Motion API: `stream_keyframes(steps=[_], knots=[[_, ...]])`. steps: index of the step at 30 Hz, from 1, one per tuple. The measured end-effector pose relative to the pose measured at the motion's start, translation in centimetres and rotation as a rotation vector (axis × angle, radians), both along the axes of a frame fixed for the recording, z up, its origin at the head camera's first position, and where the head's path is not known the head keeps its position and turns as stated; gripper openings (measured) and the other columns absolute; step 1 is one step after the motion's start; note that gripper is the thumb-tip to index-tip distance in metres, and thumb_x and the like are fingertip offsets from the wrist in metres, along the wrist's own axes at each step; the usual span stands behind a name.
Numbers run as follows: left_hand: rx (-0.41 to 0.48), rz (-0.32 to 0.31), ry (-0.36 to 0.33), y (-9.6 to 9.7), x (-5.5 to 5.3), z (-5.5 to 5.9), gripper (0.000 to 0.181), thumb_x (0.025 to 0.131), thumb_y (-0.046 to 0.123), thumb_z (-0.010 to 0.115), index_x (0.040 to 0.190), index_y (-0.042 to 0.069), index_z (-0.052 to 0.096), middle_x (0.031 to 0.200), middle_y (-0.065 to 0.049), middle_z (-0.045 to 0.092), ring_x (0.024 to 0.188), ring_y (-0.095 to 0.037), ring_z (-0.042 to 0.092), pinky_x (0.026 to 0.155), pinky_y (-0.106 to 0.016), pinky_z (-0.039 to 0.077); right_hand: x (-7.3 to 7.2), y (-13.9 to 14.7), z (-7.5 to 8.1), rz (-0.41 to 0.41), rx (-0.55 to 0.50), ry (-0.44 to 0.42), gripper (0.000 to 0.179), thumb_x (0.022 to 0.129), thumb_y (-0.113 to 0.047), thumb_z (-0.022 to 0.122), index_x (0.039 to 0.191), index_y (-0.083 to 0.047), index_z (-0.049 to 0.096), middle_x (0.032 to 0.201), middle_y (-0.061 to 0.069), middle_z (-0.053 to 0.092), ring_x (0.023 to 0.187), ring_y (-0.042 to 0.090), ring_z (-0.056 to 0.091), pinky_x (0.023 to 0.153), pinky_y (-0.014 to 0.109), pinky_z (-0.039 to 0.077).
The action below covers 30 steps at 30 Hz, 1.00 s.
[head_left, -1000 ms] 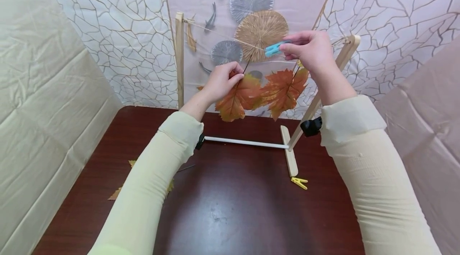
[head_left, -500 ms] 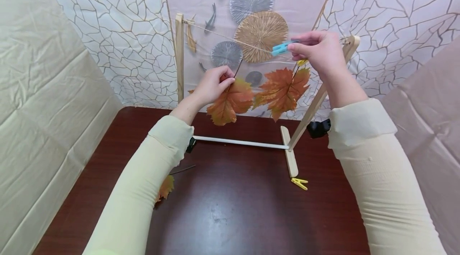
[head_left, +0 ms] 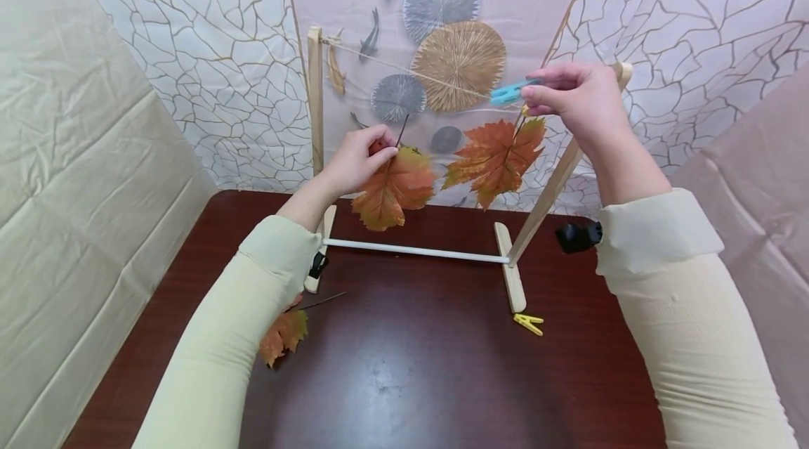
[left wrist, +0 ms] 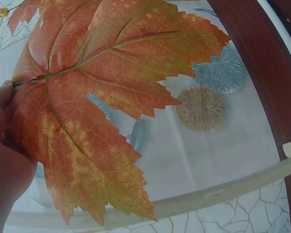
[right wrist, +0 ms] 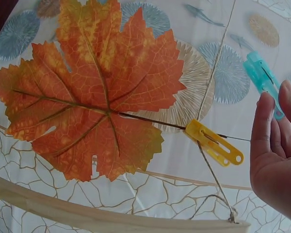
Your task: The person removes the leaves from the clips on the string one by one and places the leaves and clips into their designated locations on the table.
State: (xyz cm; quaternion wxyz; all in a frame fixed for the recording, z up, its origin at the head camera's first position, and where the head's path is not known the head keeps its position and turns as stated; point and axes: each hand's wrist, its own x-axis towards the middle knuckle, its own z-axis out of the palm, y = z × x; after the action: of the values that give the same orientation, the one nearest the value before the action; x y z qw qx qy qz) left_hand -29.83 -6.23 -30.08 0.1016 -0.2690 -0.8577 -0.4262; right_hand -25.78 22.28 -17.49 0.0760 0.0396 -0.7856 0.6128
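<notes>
My left hand [head_left: 357, 161] pinches the dark stem of an orange-and-yellow artificial maple leaf [head_left: 392, 192], which hangs below the fingers. In the left wrist view, this leaf fills much of the picture, beside the thumb. Between the thumb and fingers of my right hand [head_left: 578, 101] is a light-blue clothespin [head_left: 505, 93]. The right wrist view shows it apart from the string [right wrist: 217, 58]. A second maple leaf [head_left: 496, 161] hangs from that string, its stem clipped by a yellow clothespin [right wrist: 211, 141].
The string spans two wooden posts [head_left: 546, 196] joined low down by a white rod [head_left: 417, 250]. Another yellow clothespin [head_left: 528, 324] lies by the right foot. More leaves [head_left: 284, 336] lie on the dark table [head_left: 392, 379], partly behind my left sleeve. Patterned cloth stands behind.
My left hand has moved left and down with its leaf, away from the hanging one. My right hand has shifted right and slightly down, still holding the blue clothespin.
</notes>
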Motion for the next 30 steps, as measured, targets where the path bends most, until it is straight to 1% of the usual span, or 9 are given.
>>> stream_keyframes(steps=[6, 8, 12, 14, 16, 21, 23, 27, 30], knots=[[-0.008, -0.014, -0.009, -1.1, 0.5, -0.4, 0.008, 0.092, 0.011, 0.057, 0.091, 0.004, 0.06, 0.077, -0.006, 0.058, 0.069, -0.016, 0.047, 0.068, -0.026, 0.04, 1.0, 0.8, -0.3, 0.024, 0.038, -0.006, 0.015, 0.075, -0.016, 0.077, 0.088, -0.014, 0.071, 0.075, -0.008, 0.069, 0.06, 0.006, 0.066, 0.064, 0.014, 0.052], [-0.009, -0.011, -0.008, -1.6, 0.7, -0.6, 0.007, 0.092, 0.012, 0.058, 0.091, 0.005, 0.06, 0.075, -0.005, 0.057, 0.068, -0.016, 0.047, 0.067, -0.026, 0.039, 1.3, 1.1, -0.5, 0.051, 0.005, 0.004, 0.013, 0.076, -0.013, 0.076, 0.088, -0.013, 0.069, 0.076, -0.007, 0.069, 0.061, 0.007, 0.067, 0.064, 0.015, 0.053], [-0.031, -0.02, -0.007, -2.6, 1.0, -1.0, 0.008, 0.092, 0.012, 0.058, 0.089, 0.004, 0.059, 0.073, -0.004, 0.054, 0.067, -0.016, 0.046, 0.065, -0.026, 0.038, 1.8, 1.9, -1.1, 0.119, -0.108, 0.018, 0.011, 0.078, -0.005, 0.073, 0.086, -0.008, 0.067, 0.079, -0.002, 0.068, 0.065, 0.01, 0.068, 0.065, 0.019, 0.054], [-0.042, -0.027, -0.019, -3.1, 1.1, -1.2, 0.009, 0.092, 0.011, 0.058, 0.088, 0.003, 0.059, 0.073, -0.004, 0.053, 0.067, -0.017, 0.045, 0.065, -0.027, 0.038, 2.0, 2.3, -1.4, 0.137, -0.119, 0.009, 0.013, 0.077, -0.004, 0.074, 0.087, -0.008, 0.066, 0.081, -0.001, 0.067, 0.068, 0.009, 0.067, 0.066, 0.02, 0.054], [-0.06, -0.026, -0.039, -3.6, 1.3, -1.4, 0.009, 0.091, 0.01, 0.058, 0.087, 0.003, 0.06, 0.073, -0.004, 0.053, 0.067, -0.016, 0.045, 0.065, -0.026, 0.038, 2.2, 2.8, -1.6, 0.131, -0.066, 0.001, 0.015, 0.077, -0.005, 0.074, 0.089, -0.01, 0.066, 0.081, -0.003, 0.067, 0.07, 0.007, 0.066, 0.067, 0.018, 0.054], [-0.09, -0.018, -0.121, -4.7, 1.5, -2.1, 0.008, 0.091, 0.009, 0.058, 0.089, 0.002, 0.062, 0.071, -0.003, 0.053, 0.066, -0.015, 0.045, 0.064, -0.026, 0.038, 2.7, 3.9, -2.2, 0.067, 0.195, 0.001, 0.018, 0.08, -0.011, 0.073, 0.092, -0.022, 0.065, 0.079, -0.015, 0.065, 0.075, -0.001, 0.06, 0.071, 0.011, 0.048], [-0.102, -0.021, -0.145, -5.1, 1.6, -2.4, 0.008, 0.091, 0.009, 0.058, 0.089, 0.002, 0.062, 0.071, -0.003, 0.054, 0.065, -0.014, 0.045, 0.063, -0.025, 0.039, 2.8, 4.3, -2.5, 0.06, 0.229, -0.001, 0.019, 0.081, -0.011, 0.072, 0.093, -0.024, 0.065, 0.079, -0.017, 0.065, 0.076, -0.001, 0.059, 0.071, 0.01, 0.047], [-0.151, -0.023, -0.157, -5.6, 1.9, -3.0, 0.009, 0.091, 0.01, 0.059, 0.089, 0.003, 0.064, 0.071, -0.004, 0.058, 0.065, -0.014, 0.047, 0.063, -0.026, 0.04, 3.1, 5.1, -3.2, 0.114, 0.076, -0.014, 0.019, 0.08, -0.005, 0.071, 0.094, -0.019, 0.067, 0.079, -0.01, 0.067, 0.074, 0.002, 0.062, 0.07, 0.013, 0.051], [-0.183, -0.022, -0.166, -6.0, 2.0, -3.5, 0.01, 0.091, 0.01, 0.059, 0.089, 0.003, 0.065, 0.075, -0.005, 0.062, 0.067, -0.013, 0.05, 0.065, -0.027, 0.041, 3.2, 5.7, -3.9, 0.157, -0.033, -0.027, 0.022, 0.08, -0.003, 0.071, 0.097, -0.016, 0.068, 0.08, -0.004, 0.064, 0.073, 0.006, 0.064, 0.069, 0.016, 0.053]])
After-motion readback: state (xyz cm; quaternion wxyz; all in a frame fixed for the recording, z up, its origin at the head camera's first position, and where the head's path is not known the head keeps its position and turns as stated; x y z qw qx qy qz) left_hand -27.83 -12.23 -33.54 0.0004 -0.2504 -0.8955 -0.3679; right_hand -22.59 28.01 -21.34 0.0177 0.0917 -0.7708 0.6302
